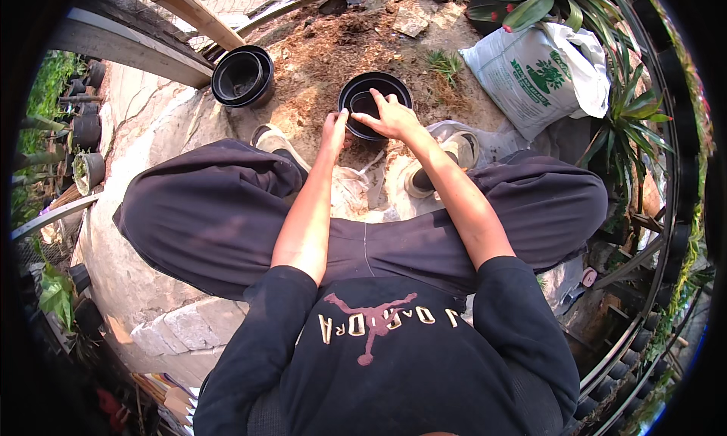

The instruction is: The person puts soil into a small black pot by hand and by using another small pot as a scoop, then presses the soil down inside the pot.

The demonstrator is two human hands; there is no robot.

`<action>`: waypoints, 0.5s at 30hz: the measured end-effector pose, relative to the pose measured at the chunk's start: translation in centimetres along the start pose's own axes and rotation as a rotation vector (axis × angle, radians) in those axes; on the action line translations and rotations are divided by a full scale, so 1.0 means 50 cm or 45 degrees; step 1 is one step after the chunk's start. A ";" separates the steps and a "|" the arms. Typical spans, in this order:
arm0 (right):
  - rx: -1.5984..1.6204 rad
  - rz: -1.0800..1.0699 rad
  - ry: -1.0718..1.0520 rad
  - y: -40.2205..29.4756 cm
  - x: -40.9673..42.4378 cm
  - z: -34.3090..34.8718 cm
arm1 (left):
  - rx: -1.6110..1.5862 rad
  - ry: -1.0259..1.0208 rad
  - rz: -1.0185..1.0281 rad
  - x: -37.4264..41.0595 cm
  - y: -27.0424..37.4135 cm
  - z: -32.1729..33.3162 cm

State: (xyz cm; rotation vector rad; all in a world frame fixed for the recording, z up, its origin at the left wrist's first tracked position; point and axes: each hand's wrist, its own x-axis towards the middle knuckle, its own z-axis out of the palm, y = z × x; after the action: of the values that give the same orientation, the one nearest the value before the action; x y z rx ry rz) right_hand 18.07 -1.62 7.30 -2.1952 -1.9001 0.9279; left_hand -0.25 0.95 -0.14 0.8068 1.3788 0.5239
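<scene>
Between my feet stands a black plastic plant pot [404, 89], with a smaller dark pot [359, 99] nested inside it. My left hand [336, 128] grips the near left side of the pots, its thumb on the rim and its other fingers low against the outer wall. From the right, my right hand [392, 117] reaches over the opening. Its thumb and index finger are spread across the smaller pot's mouth; whether they press on its rim is unclear. The bottom of the inner pot is in shadow and partly hidden by this hand.
More nested black pots [241, 77] stand to the left, by wooden beams [142, 50]. Loose brown soil [335, 33] covers the ground ahead. A white printed sack [528, 78] leans at the right among bromeliads [627, 115]. Thin clear plastic [349, 186] lies between my shoes [281, 143].
</scene>
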 end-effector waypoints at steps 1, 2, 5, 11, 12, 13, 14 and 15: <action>-0.006 0.001 -0.008 -0.005 -0.001 -0.001 | -0.009 -0.005 -0.009 0.003 -0.002 -0.002; 0.032 -0.002 0.017 -0.009 -0.002 -0.002 | -0.018 -0.010 -0.019 0.005 -0.003 -0.004; 0.113 -0.016 0.157 0.003 0.003 0.009 | -0.051 -0.015 -0.042 -0.002 0.005 0.000; 0.125 -0.108 0.408 0.063 0.022 0.032 | -0.046 -0.027 -0.084 0.003 0.008 0.010; 0.192 -0.129 0.493 0.055 0.019 0.026 | -0.036 -0.034 -0.107 0.005 0.005 0.007; 0.236 -0.076 0.425 0.051 0.019 0.014 | -0.026 -0.042 -0.130 0.008 0.002 0.005; 0.280 -0.023 0.358 0.049 0.022 -0.004 | -0.022 -0.036 -0.118 0.011 -0.002 0.005; 0.325 0.027 0.291 0.048 0.024 -0.015 | -0.040 -0.008 -0.099 0.017 -0.010 0.003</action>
State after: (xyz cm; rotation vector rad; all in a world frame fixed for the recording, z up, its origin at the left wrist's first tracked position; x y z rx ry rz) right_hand 20.56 -0.79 6.39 -2.0740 -1.5668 0.8287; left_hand -0.05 1.24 -1.05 0.7258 1.3869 0.4809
